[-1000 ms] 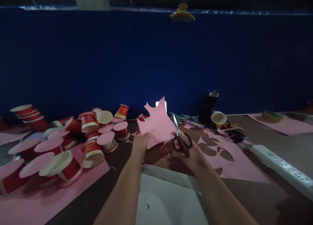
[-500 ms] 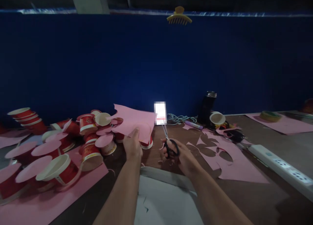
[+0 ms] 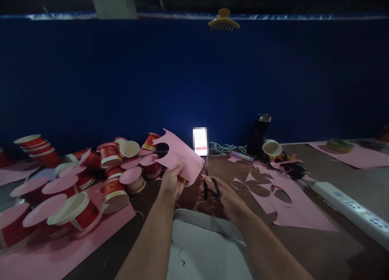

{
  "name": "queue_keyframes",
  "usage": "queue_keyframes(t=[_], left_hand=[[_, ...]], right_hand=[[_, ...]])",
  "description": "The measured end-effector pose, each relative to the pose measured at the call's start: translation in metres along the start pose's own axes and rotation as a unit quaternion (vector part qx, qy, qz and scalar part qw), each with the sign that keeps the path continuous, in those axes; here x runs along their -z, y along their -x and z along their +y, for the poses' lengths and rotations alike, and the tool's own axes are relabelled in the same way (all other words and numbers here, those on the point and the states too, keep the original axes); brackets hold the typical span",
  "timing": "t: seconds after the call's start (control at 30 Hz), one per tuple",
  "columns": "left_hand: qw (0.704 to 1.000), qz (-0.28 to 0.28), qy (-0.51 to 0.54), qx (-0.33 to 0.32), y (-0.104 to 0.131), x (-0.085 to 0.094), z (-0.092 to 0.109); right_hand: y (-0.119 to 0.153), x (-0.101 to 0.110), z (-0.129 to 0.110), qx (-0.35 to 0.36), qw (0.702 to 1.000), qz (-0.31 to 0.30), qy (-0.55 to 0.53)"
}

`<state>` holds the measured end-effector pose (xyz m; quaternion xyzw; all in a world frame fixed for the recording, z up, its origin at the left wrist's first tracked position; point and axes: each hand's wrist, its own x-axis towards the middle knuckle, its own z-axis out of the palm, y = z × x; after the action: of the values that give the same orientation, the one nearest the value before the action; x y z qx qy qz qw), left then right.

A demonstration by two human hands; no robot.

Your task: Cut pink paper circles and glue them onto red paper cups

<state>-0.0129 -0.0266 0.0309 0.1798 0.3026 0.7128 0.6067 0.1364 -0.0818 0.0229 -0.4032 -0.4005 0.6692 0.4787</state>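
Observation:
My left hand (image 3: 172,184) pinches the lower edge of a pink paper sheet (image 3: 179,152), its thumb lying on top. Curved notches run along the sheet's left side. My right hand (image 3: 223,195) is closed around the black handles of a pair of scissors (image 3: 212,187). The blades point up and away, close to the sheet's right corner; whether they touch it I cannot tell. Behind the sheet stands a lit phone-like screen (image 3: 199,141), blurred out. To the left, red paper cups (image 3: 86,215) lie about, several topped with pink paper discs (image 3: 60,184).
Cut pink paper scraps (image 3: 291,207) lie right of my hands, beside a white power strip (image 3: 352,207). Farther back are a purple marker (image 3: 242,157), a black bottle (image 3: 259,134), a cable (image 3: 225,148) and a tape roll (image 3: 339,146). A yellow hair claw (image 3: 224,21) hangs above.
The pink sheet has turned clockwise and shifted right, uncovering cups behind it. My left hand moved slightly right and down with it. The scissors now point more upright.

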Motion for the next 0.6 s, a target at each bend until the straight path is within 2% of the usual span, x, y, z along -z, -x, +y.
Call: queue_keyframes(t=[0.1, 0.27, 0.47, 0.6], left_hand=[[0.999, 0.007, 0.027, -0.024, -0.0018, -0.0009, 0.0013], [0.995, -0.054, 0.083, 0.003, -0.0016, -0.0026, 0.0073], [0.994, -0.050, 0.084, 0.041, -0.0012, -0.0003, 0.0039], [0.994, -0.047, 0.085, 0.055, -0.0028, 0.0018, -0.0007]], right_hand=[[-0.0026, 0.0023, 0.0034, -0.007, 1.000, -0.017, -0.002], [-0.0036, 0.0036, 0.0055, -0.030, 0.998, -0.060, 0.008], [-0.0056, 0.0049, 0.0036, 0.041, 0.998, -0.040, 0.021], [-0.0051, 0.0036, 0.0018, 0.054, 0.998, -0.028, 0.024]])
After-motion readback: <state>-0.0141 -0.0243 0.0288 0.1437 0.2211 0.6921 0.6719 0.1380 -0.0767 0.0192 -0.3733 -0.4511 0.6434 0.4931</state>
